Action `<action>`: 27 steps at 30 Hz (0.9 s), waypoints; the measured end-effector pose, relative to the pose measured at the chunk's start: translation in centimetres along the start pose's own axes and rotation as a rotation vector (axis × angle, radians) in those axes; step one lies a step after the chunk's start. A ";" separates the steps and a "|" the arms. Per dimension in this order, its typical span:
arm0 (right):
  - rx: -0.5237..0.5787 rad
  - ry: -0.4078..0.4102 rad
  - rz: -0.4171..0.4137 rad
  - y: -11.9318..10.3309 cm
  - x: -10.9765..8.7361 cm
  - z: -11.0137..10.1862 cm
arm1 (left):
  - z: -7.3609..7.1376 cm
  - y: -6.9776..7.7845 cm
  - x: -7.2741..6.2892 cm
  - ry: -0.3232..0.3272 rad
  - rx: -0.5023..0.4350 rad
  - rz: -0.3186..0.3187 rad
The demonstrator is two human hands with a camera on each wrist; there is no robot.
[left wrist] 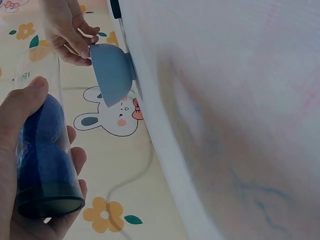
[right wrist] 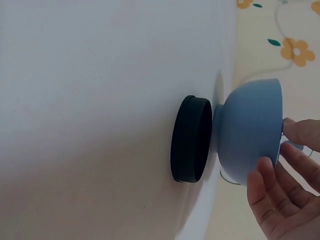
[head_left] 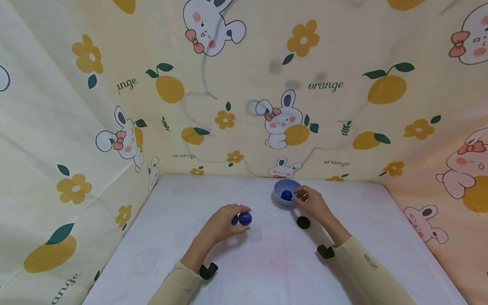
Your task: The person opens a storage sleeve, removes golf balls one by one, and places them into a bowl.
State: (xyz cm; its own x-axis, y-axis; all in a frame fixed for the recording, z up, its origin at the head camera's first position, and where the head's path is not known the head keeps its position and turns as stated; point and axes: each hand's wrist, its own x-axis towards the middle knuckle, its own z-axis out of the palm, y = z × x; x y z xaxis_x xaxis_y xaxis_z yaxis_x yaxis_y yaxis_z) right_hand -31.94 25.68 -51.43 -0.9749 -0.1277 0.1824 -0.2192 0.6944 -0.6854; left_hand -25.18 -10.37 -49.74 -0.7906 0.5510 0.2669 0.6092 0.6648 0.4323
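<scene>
My left hand (head_left: 225, 222) grips a clear plastic tube (left wrist: 37, 67), thumb on one side and fingers on the other. Inside it sit two dark blue balls (head_left: 245, 218), close to the dark cap (left wrist: 50, 201) at one end; the other end of the tube looks vacant. At the back of the table, a light blue bowl (head_left: 281, 202) stands upright with a blue ball (head_left: 286, 195) in it. My right hand (head_left: 312, 204) is at the bowl's right rim, fingers loosely bent, holding nothing visible; whether the fingertips touch the bowl is unclear.
A round black lid (head_left: 303, 222) lies on the white-covered table (head_left: 259, 262), just in front of the bowl and below my right hand. A patterned curtain (head_left: 244, 106) rises behind the table and along both sides.
</scene>
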 end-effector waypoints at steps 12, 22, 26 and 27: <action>0.011 0.079 -0.086 -1.2 -1.2 0.0 | -0.2 0.3 0.0 -0.018 -0.023 0.013; 0.070 0.053 -0.134 -3.4 -3.1 0.9 | -0.1 0.3 0.0 -0.014 -0.011 0.015; 0.120 0.019 -0.150 -3.9 -3.9 1.4 | 0.0 0.3 0.0 -0.031 -0.004 0.002; 0.124 0.011 -0.152 -4.0 -4.1 1.5 | 0.0 0.3 0.1 -0.035 -0.003 0.000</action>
State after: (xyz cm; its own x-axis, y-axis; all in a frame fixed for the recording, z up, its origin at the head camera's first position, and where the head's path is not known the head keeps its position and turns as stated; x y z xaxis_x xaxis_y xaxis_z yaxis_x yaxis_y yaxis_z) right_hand -27.17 22.32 -50.47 -0.9298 -0.2166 0.2976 -0.3679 0.5748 -0.7309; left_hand -25.02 -10.11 -49.62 -0.7883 0.5680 0.2366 0.6086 0.6634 0.4352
